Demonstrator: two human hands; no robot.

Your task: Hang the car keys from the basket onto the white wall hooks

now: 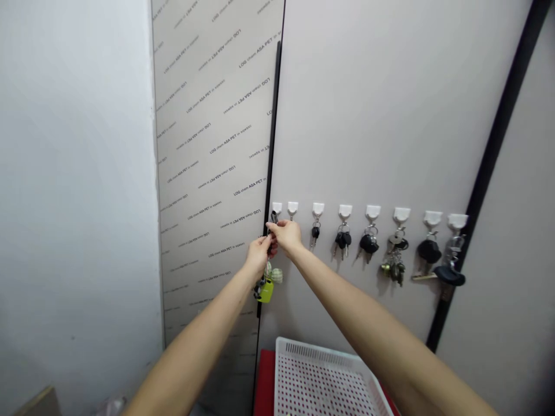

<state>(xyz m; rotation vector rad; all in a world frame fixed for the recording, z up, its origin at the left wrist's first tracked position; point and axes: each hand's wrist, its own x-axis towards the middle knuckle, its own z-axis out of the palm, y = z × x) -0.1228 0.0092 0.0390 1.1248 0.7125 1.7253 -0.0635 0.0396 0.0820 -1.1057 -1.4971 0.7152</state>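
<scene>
Fingers of the left hand (259, 257) and right hand (288, 236) are pinched shut on a light, floppy key bunch (266, 290) just beside the leftmost white wall hook (276, 208), probably easiest to hold near the top.

Bright even light, soft shadows, wide-angle edge distortion

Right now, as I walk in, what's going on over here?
A person's left hand holds a bunch of keys with a lime-green tag, and their right hand is at its top, by the left end of a row of white wall hooks. Other keys hang further right, above a white plastic basket.
</scene>
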